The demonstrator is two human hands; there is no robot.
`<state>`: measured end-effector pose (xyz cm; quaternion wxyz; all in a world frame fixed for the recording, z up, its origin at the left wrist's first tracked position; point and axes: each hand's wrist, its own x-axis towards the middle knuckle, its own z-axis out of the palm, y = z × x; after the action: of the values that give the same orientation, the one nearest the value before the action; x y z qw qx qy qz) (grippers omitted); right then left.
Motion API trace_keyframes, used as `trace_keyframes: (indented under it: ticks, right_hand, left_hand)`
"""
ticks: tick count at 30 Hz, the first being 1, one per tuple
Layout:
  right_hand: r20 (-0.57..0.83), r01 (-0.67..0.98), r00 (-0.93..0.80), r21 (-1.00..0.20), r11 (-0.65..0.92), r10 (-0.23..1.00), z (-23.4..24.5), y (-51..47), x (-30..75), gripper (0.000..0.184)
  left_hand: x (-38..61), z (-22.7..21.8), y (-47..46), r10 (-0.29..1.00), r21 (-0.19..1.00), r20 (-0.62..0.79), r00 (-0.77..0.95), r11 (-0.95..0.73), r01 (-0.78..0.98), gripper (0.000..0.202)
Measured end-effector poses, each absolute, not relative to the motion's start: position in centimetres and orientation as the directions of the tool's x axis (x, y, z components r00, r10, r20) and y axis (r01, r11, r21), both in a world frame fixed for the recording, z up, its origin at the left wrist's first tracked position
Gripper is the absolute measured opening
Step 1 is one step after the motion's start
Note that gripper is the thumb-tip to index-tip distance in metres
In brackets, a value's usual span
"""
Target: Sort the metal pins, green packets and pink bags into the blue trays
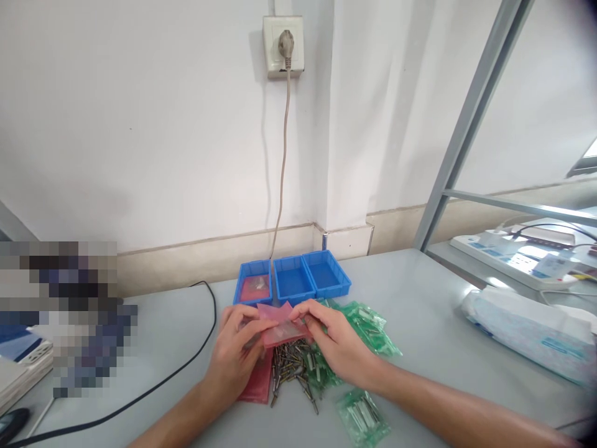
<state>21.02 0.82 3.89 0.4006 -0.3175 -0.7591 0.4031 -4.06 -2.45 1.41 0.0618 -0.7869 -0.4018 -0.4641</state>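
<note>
Between my two hands is a small pink plastic bag, held above the table. My left hand pinches its left side with thumb and fingers. On the right side, my right hand has its fingers closed at the bag's upper edge; whether anything else is in those fingers is hidden. Below lies a pile of small metal pin-like parts. More pink bags lie flat under my left hand. Green plastic bags with metal pieces inside spread out behind my right wrist, and another green bag rests nearer to me.
Three blue bins stand at the back: the left bin holds a pink bag, beside a middle bin and a right bin. A black cable curves across the left. A soft tissue pack lies right, near a metal frame.
</note>
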Motion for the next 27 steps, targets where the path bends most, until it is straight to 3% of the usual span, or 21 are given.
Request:
trace_keyframes:
  ticks: [4,8,15,21,25,27]
  right_hand:
    - [0.364,0.171,-0.489,-0.851,0.496,0.793,3.7,0.8,20.9,0.022]
    - [0.343,0.217,-0.479,-0.846,0.488,0.808,3.8,0.7,20.9,0.009]
    - [0.422,0.217,-0.425,-0.811,0.543,0.801,3.7,0.9,21.0,0.020]
    - [0.341,0.068,-0.337,-0.921,0.384,0.878,3.0,1.6,20.9,0.014]
    - [0.292,-0.019,-0.321,-0.953,0.303,0.901,3.1,1.9,21.0,0.029]
    - [0.289,-0.002,-0.333,-0.952,0.306,0.897,3.2,2.0,21.0,0.020]
  left_hand:
    - [-4.1,1.4,-2.3,0.596,0.300,0.782,0.180,-0.614,0.730,0.013]
    - [-3.9,1.5,-2.2,0.645,0.338,0.737,0.203,-0.611,0.716,0.018]
    - [-3.9,1.4,-2.2,0.680,0.365,0.687,0.256,-0.627,0.688,0.034]
    - [-4.1,1.7,-2.8,0.610,0.263,0.710,0.352,-0.694,0.671,0.024]
    - [-4.3,2.0,-2.9,0.521,0.120,0.717,0.463,-0.747,0.653,0.024]
    - [-4.4,2.0,-2.8,0.507,0.068,0.690,0.517,-0.756,0.651,0.026]
